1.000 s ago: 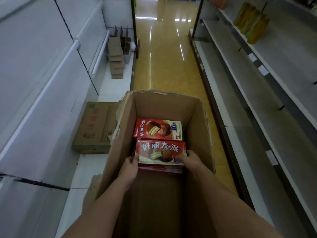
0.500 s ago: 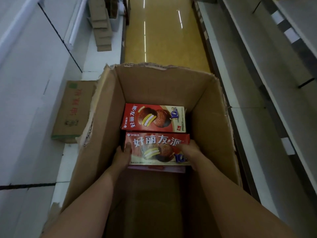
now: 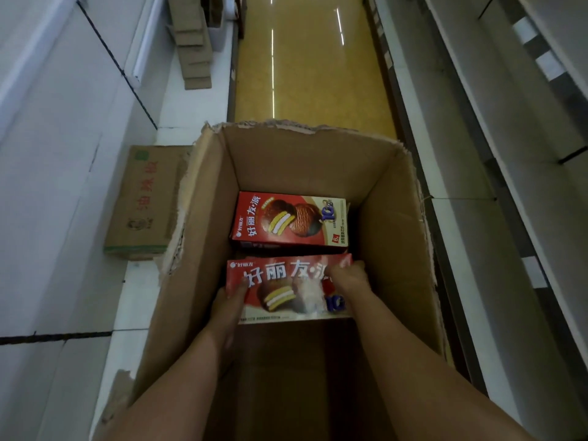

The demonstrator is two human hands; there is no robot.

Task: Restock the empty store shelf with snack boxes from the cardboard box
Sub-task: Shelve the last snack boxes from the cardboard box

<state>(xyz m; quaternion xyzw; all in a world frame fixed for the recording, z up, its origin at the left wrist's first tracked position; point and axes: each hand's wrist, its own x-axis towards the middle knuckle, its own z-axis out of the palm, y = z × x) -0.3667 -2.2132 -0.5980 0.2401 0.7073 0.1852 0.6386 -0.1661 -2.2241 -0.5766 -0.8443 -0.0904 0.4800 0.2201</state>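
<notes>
Change: the near snack box (image 3: 288,289) sits higher and closer to the camera than half a second ago, its front face turned up more; the far snack box (image 3: 289,221) lies where it did.
Near snack box: inside the cardboard box (image 3: 397,237), held above the bottom, long axis running left to right, printed face up and tipped toward the camera, lettering upright to the viewer.
Far snack box: flat in the cardboard box just beyond, long axis also left to right, slightly skewed.
Left hand (image 3: 230,300): grips the left end of the near snack box, thumb on its face.
Right hand (image 3: 348,278): fingers curled over the upper right corner, clamped on it.
Surroundings: a closed carton (image 3: 143,202) lies on the low shelf (image 3: 133,297) at left; bare shelves (image 3: 477,154) run along the right of the yellow floor (image 3: 305,74).
</notes>
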